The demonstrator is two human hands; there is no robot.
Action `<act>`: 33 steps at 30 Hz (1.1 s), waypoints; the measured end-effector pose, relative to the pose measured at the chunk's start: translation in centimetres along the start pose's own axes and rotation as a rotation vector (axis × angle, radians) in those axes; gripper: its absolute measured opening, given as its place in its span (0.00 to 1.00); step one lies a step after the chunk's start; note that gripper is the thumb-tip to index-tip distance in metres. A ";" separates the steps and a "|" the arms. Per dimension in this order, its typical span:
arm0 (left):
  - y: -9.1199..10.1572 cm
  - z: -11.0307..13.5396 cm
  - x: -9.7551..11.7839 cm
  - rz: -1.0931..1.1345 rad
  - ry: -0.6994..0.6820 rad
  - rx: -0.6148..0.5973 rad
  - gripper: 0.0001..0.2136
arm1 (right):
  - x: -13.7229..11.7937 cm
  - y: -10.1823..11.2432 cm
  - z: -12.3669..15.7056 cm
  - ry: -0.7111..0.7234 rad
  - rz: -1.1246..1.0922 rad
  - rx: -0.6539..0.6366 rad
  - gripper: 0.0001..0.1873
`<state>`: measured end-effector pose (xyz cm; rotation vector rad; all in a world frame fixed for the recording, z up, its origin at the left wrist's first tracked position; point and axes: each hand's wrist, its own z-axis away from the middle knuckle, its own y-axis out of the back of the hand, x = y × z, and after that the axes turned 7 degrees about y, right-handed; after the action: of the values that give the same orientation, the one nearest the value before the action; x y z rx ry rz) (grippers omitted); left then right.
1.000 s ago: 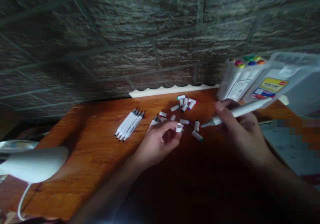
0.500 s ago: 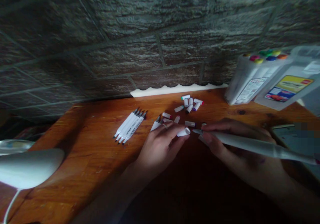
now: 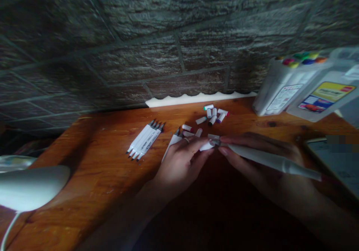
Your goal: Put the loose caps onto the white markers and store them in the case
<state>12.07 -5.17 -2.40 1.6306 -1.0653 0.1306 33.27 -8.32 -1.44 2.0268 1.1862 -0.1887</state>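
Observation:
My left hand (image 3: 179, 161) pinches a small white marker cap (image 3: 206, 146) between its fingertips, above the wooden table (image 3: 101, 176). My right hand (image 3: 263, 157) grips a long white marker (image 3: 269, 160), its tip pointing left and meeting the cap's opening. Several loose caps (image 3: 213, 115) with coloured ends lie just beyond my hands. A row of uncapped white markers (image 3: 144, 139) lies side by side to the left, and another uncapped marker (image 3: 171, 143) is partly hidden behind my left fingers.
A translucent marker case (image 3: 283, 88) holding coloured-top markers stands at the back right against the dark brick wall, its lid (image 3: 325, 98) open beside it. A white lamp head (image 3: 30, 187) sits at the left edge. A flat pad (image 3: 336, 161) lies at right.
My right hand lowered the marker from raised and angled to nearly level, then brought its tip left to the cap. My left hand turned the cap's opening towards the tip.

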 end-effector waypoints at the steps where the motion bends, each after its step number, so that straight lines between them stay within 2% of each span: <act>1: 0.0 0.1 -0.1 0.004 0.011 0.014 0.08 | 0.4 0.3 -0.1 0.011 0.079 0.026 0.09; 3: -0.1 0.2 -0.2 0.016 0.033 0.034 0.08 | 1.3 0.8 -0.3 -0.018 0.202 0.086 0.08; 5: -0.2 0.3 -0.3 0.021 0.058 0.042 0.10 | 1.7 1.1 -0.4 -0.085 0.220 0.124 0.08; 12: -0.3 0.2 -0.3 0.040 0.057 0.017 0.09 | -0.5 0.2 -0.2 -0.192 -0.051 0.094 0.09; 20: -0.2 0.0 -0.1 0.016 -0.031 0.014 0.09 | -0.8 -0.3 0.1 -0.167 -0.163 -0.051 0.08; 24: -0.3 0.0 -0.1 -0.011 -0.076 0.056 0.07 | -0.8 -0.6 0.0 -0.105 -0.081 -0.063 0.08; 27: -0.5 0.0 -0.2 -0.027 -0.043 0.093 0.08 | -0.1 -0.1 -0.3 -0.041 0.091 -0.005 0.06; 29: -0.4 0.1 -0.2 -0.021 -0.012 0.111 0.08 | 0.8 0.5 -0.6 -0.054 0.196 0.058 0.06; 31: -0.3 0.2 -0.2 -0.004 0.003 0.114 0.09 | 1.5 1.0 -0.7 -0.109 0.211 0.116 0.06; 33: -0.3 0.3 -0.2 0.011 0.003 0.111 0.09 | 1.7 1.2 -0.7 -0.176 0.134 0.147 0.07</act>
<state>11.99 -5.35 -2.83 1.7232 -1.0816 0.2027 34.97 -7.05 -1.14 2.1589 0.9476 -0.3895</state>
